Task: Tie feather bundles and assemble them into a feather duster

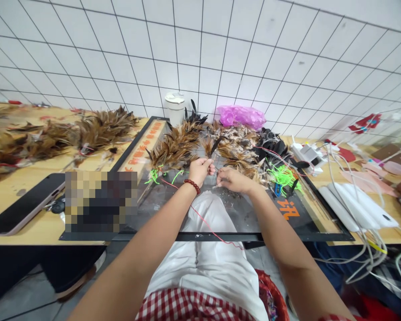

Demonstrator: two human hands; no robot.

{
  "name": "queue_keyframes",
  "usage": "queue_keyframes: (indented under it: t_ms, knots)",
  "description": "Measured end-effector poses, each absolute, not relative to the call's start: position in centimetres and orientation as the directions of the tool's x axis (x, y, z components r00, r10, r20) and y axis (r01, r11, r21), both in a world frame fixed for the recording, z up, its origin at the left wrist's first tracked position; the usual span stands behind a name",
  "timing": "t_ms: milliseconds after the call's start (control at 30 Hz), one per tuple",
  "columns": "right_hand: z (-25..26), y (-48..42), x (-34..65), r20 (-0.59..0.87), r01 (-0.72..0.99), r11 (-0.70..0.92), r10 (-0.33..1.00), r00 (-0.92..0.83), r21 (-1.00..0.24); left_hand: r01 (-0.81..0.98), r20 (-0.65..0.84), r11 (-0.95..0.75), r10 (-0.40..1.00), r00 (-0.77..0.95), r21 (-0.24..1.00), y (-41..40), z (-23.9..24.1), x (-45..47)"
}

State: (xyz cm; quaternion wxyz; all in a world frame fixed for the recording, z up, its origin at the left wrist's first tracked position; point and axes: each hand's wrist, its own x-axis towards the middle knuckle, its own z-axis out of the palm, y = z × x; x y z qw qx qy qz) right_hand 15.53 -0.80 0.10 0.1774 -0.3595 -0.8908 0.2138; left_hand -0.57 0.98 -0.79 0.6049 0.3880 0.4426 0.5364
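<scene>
My left hand [202,170], with a red bead bracelet at the wrist, is closed in a pinch on a small feather bunch [207,146]. The brown and dark tips of the bunch point away from me. Just to its right, my right hand [233,179] has its fingers curled and pinched together; whatever is between them is too small to make out. Beyond my left hand lies a long bundle of brown feathers [177,145]. A heap of loose brown feathers [237,149] lies beyond my right hand. A thin red cord [203,218] runs under my left forearm.
Black feathers [274,147] and bright green strings [284,178] lie right on the black-framed glass panel [167,223]. Behind stand a lidded white cup [175,109] and a pink plastic bag [242,117]. A phone [25,203] is left; white power banks [362,207] with cables are right.
</scene>
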Motion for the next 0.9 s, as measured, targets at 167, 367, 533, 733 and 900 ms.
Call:
queue_keyframes:
  t_ms: [167, 367, 533, 733, 900]
  knots:
    - [0.5, -0.7, 16.0, 0.422, 0.740, 0.504, 0.847, -0.323, -0.445, -0.288, -0.122, 0.129, 0.992, 0.041, 0.949, 0.9, -0.8, -0.5]
    - [1.1, -0.9, 16.4, 0.483, 0.862, 0.453, 0.821, -0.305, -0.226, -0.124, -0.050, 0.053, 0.998, 0.031, 0.991, 1.0, -1.3, -0.1]
    - [0.6, -1.0, 15.9, 0.475, 0.885, 0.457, 0.800, -0.368, -0.084, -0.083, -0.058, 0.064, 0.996, 0.071, 0.995, 0.9, -1.6, 0.2]
    - [0.5, -1.1, 15.7, 0.511, 0.885, 0.465, 0.762, -0.396, -0.007, -0.050, -0.068, 0.072, 0.995, 0.069, 0.996, 0.7, -1.6, 0.4]
    - [0.6, -1.1, 15.8, 0.499, 0.853, 0.522, 0.733, -0.462, 0.023, -0.092, -0.148, 0.172, 0.963, 0.225, 0.981, 0.0, -0.8, 0.4]
